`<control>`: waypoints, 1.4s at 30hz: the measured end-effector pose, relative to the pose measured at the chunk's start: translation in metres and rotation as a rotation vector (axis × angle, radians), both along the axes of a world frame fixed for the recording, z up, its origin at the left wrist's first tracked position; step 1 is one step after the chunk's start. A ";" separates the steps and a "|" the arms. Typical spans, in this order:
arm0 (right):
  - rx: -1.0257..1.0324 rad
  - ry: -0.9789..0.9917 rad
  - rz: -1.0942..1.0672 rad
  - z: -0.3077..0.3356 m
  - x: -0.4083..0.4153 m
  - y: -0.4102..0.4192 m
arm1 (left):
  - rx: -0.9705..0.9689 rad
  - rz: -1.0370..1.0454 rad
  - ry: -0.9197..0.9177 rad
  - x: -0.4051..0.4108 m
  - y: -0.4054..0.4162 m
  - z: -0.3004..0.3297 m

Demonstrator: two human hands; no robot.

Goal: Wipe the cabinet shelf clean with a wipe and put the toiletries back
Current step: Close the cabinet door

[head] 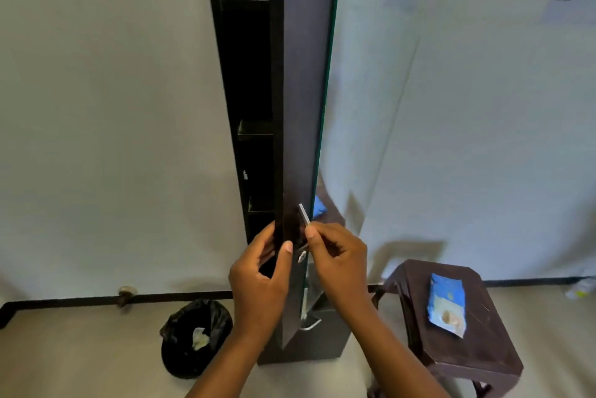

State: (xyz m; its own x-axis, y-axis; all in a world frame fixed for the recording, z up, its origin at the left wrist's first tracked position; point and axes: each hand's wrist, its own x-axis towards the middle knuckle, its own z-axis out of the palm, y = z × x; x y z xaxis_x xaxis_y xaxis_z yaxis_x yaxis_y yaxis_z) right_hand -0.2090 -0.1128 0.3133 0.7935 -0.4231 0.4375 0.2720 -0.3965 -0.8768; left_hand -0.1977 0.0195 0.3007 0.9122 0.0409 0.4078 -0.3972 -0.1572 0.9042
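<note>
both hands at the edge of the mirrored cabinet door (301,107): left hand (258,284) fingers (287,247) clenched on the door edge, right hand (338,263) fingers (311,233) pinching the metal handle (304,213). above the fingers the dark shelves (254,130) hold few visible toiletries. right of the fingers, the blue wipes pack (446,304) lies on the stool surface (483,342); whether wiping is done cannot be told.

Cabinet door (298,107): dark matt wood-look panel, mirror-glass front, greenish edge. Handle (304,213) under my fingers (311,233): bright brushed metal. Stool (451,326): dark brown glossy plastic, scuffed. Wipe pack (446,304): shiny blue film. Bin liner (196,336): glossy black plastic.
</note>
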 end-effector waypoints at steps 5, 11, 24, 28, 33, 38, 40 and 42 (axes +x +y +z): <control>-0.082 0.062 0.015 0.010 0.053 0.030 | 0.065 0.063 -0.037 0.061 0.041 0.013; -0.173 0.164 -0.048 0.023 0.104 0.055 | -0.004 -0.038 0.111 0.166 0.067 0.052; -0.294 0.326 -0.178 0.040 0.166 0.082 | -0.275 -0.278 0.310 0.254 0.034 0.094; -0.353 0.337 -0.193 0.042 0.181 0.087 | -0.277 -0.303 0.302 0.257 0.038 0.090; -0.401 0.333 -0.202 0.041 0.200 0.088 | -0.236 -0.270 0.268 0.260 0.038 0.089; -0.413 0.330 -0.189 0.041 0.213 0.086 | -0.220 -0.221 0.261 0.258 0.036 0.089; -0.407 0.343 -0.172 0.040 0.217 0.086 | -0.212 -0.201 0.268 0.256 0.035 0.088; -0.356 0.365 -0.163 0.038 0.221 0.085 | -0.204 -0.179 0.270 0.254 0.035 0.088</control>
